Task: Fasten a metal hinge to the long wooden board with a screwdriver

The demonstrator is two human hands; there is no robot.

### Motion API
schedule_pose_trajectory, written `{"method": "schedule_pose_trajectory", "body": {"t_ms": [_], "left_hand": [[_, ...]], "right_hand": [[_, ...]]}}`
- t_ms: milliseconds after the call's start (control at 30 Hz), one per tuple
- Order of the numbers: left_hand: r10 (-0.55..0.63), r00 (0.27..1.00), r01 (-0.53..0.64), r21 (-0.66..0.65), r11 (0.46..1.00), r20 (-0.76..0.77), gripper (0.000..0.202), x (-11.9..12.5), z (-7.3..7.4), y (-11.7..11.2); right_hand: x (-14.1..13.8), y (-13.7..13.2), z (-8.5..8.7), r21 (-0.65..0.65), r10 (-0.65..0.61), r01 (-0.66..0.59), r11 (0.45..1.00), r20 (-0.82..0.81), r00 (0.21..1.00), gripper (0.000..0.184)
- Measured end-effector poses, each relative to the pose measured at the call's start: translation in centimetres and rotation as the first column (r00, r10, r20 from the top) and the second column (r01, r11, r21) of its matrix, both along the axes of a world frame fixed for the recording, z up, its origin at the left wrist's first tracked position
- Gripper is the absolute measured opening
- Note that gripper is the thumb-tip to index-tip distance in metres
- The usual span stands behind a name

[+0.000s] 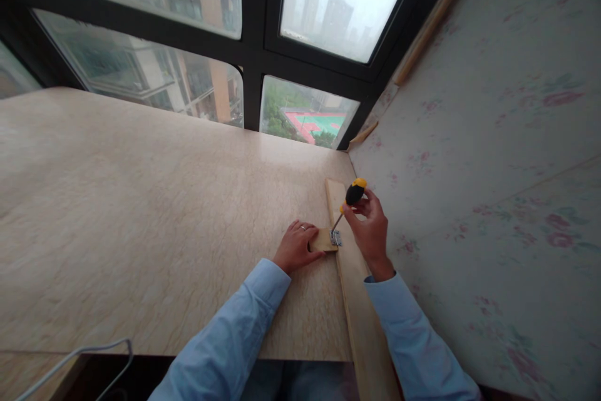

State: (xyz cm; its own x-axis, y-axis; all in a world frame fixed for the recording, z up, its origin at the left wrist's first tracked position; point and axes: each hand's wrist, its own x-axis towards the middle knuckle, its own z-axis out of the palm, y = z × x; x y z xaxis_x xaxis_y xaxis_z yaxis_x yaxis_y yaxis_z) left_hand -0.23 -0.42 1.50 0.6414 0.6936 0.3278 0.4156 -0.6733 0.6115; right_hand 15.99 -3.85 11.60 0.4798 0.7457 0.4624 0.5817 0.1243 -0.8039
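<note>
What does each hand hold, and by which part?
The right hand grips a screwdriver by its black-and-yellow handle. The left hand holds down a small wooden block at its left end.

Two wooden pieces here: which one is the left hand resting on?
The small wood block, just left of the metal hinge, under the left hand. The long plank runs along the wall.

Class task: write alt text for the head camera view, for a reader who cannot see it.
A person's right hand holds a yellow-and-black screwdriver, tip on a small metal hinge, while the left hand grips the small wooden block beside it. The hinge sits where the block meets a long wooden board on a pale table by a window.
</note>
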Motion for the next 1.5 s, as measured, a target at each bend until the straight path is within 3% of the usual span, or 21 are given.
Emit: {"method": "schedule_pose_trajectory", "body": {"t_ms": [167, 433, 600, 800, 933, 1033, 1167, 1300, 1500], "left_hand": [[0.002, 1.0, -0.002, 0.001, 1.0, -0.002, 0.052, 0.0, -0.1, 0.0], [0.003, 1.0, -0.003, 0.008, 1.0, 0.009, 0.053, 0.0, -0.2, 0.0], [0.002, 1.0, -0.002, 0.022, 1.0, 0.011, 0.051, 0.0, -0.2, 0.0], [0.005, 1.0, -0.005, 0.012, 1.0, 0.007, 0.051, 0.1, -0.1, 0.0], [0.008, 1.0, -0.008, 0.007, 1.0, 0.0, 0.051, 0.0, -0.2, 0.0], [0.007, 1.0, -0.007, 0.015, 1.0, 0.015, 0.051, 0.1, -0.2, 0.0], [0.005, 1.0, -0.005, 0.018, 1.0, 0.024, 0.05, 0.1, -0.4, 0.0], [0.008, 1.0, -0.008, -0.007, 1.0, 0.018, 0.052, 0.1, -0.4, 0.0], [0.005, 1.0, -0.005, -0.002, 1.0, 0.016, 0.05, 0.0, -0.2, 0.0]], "right_hand": [[-0.3, 0.0, -0.2, 0.0, 0.045, -0.045, 0.999, -0.031, 0.998, 0.036], [-0.1, 0.0, 0.0, -0.026, -0.031, 0.031, 0.999, 0.023, 0.999, 0.038], [0.0, -0.5, 0.5, -0.03, -0.04, 0.039, 0.999, -0.038, 0.998, 0.061], [0.2, -0.9, 0.3, -0.064, 0.021, -0.021, 0.998, -0.01, 1.0, 0.032], [0.3, -0.8, 0.2, -0.117, -0.002, 0.012, 0.993, 0.078, 0.997, 0.037], [0.2, -0.7, 0.6, -0.084, -0.012, 0.022, 0.996, 0.119, 0.993, 0.04], [0.1, -0.7, 1.2, -0.109, 0.008, -0.005, 0.994, 0.026, 1.0, 0.042], [0.4, -0.8, 1.2, -0.124, 0.104, -0.115, 0.986, -0.096, 0.99, 0.04], [0.6, -0.5, 0.6, -0.133, 0.083, -0.089, 0.987, -0.049, 0.995, 0.041]]}}
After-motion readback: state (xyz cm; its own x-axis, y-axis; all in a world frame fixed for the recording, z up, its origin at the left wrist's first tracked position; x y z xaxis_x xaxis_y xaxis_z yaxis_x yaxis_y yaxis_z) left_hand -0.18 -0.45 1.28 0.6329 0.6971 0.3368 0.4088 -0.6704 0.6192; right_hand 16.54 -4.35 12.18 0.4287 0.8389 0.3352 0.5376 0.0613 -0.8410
